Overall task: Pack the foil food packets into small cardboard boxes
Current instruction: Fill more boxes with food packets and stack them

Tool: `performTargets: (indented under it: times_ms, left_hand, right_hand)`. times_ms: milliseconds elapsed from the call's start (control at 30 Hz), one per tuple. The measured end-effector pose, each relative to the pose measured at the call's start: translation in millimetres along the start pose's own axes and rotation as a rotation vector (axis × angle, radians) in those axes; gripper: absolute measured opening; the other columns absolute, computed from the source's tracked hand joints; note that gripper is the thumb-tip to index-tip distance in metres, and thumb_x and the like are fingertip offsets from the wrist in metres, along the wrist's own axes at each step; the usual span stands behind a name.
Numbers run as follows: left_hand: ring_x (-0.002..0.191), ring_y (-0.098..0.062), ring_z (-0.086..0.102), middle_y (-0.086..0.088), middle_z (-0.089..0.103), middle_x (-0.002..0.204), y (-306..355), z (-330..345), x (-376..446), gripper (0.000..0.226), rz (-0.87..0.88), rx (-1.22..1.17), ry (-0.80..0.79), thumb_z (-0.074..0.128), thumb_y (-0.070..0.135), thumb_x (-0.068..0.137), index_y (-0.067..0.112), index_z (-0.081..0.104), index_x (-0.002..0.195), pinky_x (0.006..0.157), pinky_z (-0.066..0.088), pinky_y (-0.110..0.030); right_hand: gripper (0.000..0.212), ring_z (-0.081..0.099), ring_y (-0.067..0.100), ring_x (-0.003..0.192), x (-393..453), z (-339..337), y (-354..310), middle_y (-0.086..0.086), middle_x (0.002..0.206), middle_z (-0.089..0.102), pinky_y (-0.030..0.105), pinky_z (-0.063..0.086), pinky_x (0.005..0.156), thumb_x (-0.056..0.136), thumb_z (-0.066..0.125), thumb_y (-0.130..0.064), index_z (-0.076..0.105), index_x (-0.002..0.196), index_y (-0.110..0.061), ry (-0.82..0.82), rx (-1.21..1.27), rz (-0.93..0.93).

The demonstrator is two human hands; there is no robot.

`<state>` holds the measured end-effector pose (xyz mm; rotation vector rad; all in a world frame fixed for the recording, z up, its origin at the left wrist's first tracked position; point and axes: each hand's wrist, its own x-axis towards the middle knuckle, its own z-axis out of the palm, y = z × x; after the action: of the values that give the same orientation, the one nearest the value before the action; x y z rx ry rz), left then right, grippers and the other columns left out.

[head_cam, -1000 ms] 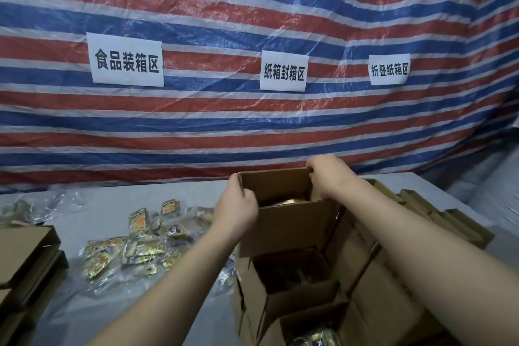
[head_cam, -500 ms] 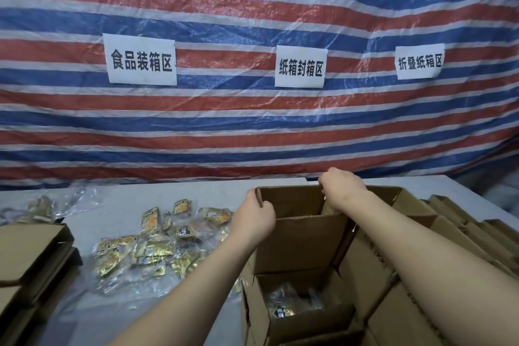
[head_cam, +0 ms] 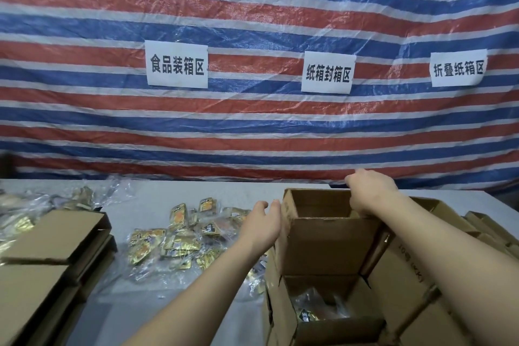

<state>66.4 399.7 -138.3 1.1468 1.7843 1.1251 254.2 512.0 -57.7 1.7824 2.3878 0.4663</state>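
Box [head_cam: 323,244] upright; right hand [head_cam: 368,194] grips far-right rim; left hand [head_cam: 262,226] relaxed beside left wall.

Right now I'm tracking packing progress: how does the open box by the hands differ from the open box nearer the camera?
The far open box shows no packets inside, though its floor is hidden; the near open box visibly holds foil packets. The far box has the right hand on its rim and the left hand at its left side; no hand touches the near box. Both are brown cardboard with tops open.
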Motion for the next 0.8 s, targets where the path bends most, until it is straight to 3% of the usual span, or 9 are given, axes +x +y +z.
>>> performTargets:
  times_ms: [100, 167, 233, 300, 400, 467, 567, 733, 800]
  left_hand:
    - [0.118, -0.016, 0.054, -0.001, 0.055, 0.134, -23.0, -26.4, -14.1, 0.054, 0.004, -0.008, 0.002, 0.031, 0.051, 0.100, 0.017, 0.043, 0.140, 0.100, 0.044, -0.039]
    - [0.097, -0.008, 0.058, 0.005, 0.061, 0.117, -40.0, -48.4, -24.8, 0.048, 0.015, -0.001, 0.018, 0.034, 0.049, 0.100, 0.019, 0.049, 0.134, 0.083, 0.050, -0.030]
    - [0.081, -0.003, 0.058, 0.009, 0.062, 0.104, -54.6, -76.1, -38.5, 0.041, 0.022, 0.022, 0.053, 0.037, 0.046, 0.100, 0.021, 0.053, 0.129, 0.061, 0.045, -0.020]
    - [0.076, 0.001, 0.056, 0.012, 0.062, 0.092, -71.4, -106.9, -54.4, 0.032, 0.032, 0.060, 0.108, 0.039, 0.041, 0.100, 0.023, 0.057, 0.121, 0.053, 0.040, -0.015]
    - [0.079, -0.005, 0.058, 0.006, 0.060, 0.080, -109.0, -155.6, -82.9, 0.024, 0.036, 0.128, 0.210, 0.041, 0.040, 0.097, 0.025, 0.060, 0.095, 0.058, 0.036, -0.021]
    - [0.078, -0.005, 0.057, 0.009, 0.061, 0.079, -140.0, -187.5, -103.8, 0.024, -0.014, 0.192, 0.273, 0.042, 0.040, 0.098, 0.026, 0.059, 0.088, 0.062, 0.039, -0.021]
    - [0.084, -0.014, 0.060, 0.008, 0.063, 0.085, -195.3, -232.4, -136.2, 0.021, -0.118, 0.360, 0.373, 0.045, 0.036, 0.098, 0.024, 0.062, 0.097, 0.068, 0.045, -0.029]
    - [0.094, -0.024, 0.061, -0.003, 0.067, 0.097, -280.5, -289.7, -196.9, 0.017, -0.278, 0.535, 0.468, 0.050, 0.028, 0.098, 0.017, 0.063, 0.102, 0.074, 0.043, -0.032]
    - [0.093, -0.025, 0.061, -0.004, 0.067, 0.097, -304.7, -298.0, -221.2, 0.015, -0.284, 0.598, 0.491, 0.054, 0.027, 0.096, 0.017, 0.064, 0.101, 0.075, 0.043, -0.032]
  right_hand:
    - [0.021, 0.059, 0.011, 0.080, -1.5, -14.6, -15.5, -0.004, 0.098, 0.059, 0.024, 0.051, 0.064, 0.093, 0.063, -0.020, 0.063, 0.114, -0.025, 0.134, 0.115, -0.047]
    - [0.013, 0.059, 0.009, 0.076, -5.7, -27.6, -38.3, -0.005, 0.091, 0.060, 0.023, 0.050, 0.060, 0.095, 0.061, -0.022, 0.066, 0.107, -0.024, 0.213, 0.321, -0.099]
    - [0.008, 0.058, 0.011, 0.073, -12.3, -41.4, -73.1, -0.005, 0.086, 0.061, 0.027, 0.049, 0.057, 0.096, 0.058, -0.026, 0.065, 0.095, -0.024, 0.246, 0.504, -0.155]
    - [0.014, 0.057, 0.013, 0.072, -24.9, -51.9, -114.0, -0.004, 0.082, 0.061, 0.027, 0.044, 0.055, 0.097, 0.054, -0.029, 0.062, 0.086, -0.026, 0.273, 0.657, -0.205]
    - [0.019, 0.057, 0.011, 0.070, -51.0, -51.7, -179.6, -0.006, 0.078, 0.063, 0.024, 0.038, 0.054, 0.095, 0.053, -0.027, 0.064, 0.081, -0.025, 0.251, 0.884, -0.269]
    - [0.019, 0.059, 0.012, 0.071, -70.0, -40.4, -223.0, -0.006, 0.078, 0.066, 0.027, 0.042, 0.057, 0.094, 0.052, -0.025, 0.067, 0.082, -0.021, 0.173, 0.952, -0.311]
    - [0.019, 0.061, 0.018, 0.077, -96.5, -16.6, -281.5, -0.001, 0.081, 0.067, 0.032, 0.049, 0.067, 0.094, 0.053, -0.024, 0.069, 0.087, -0.017, 0.041, 0.989, -0.384]
    - [0.018, 0.055, 0.013, 0.068, -139.5, 19.1, -349.7, -0.006, 0.073, 0.062, 0.013, 0.037, 0.050, 0.093, 0.054, -0.020, 0.067, 0.082, -0.017, -0.159, 1.088, -0.461]
    - [0.017, 0.054, 0.008, 0.065, -157.9, 32.4, -372.1, -0.008, 0.074, 0.062, 0.011, 0.038, 0.050, 0.093, 0.054, -0.023, 0.066, 0.082, -0.020, -0.245, 1.104, -0.465]
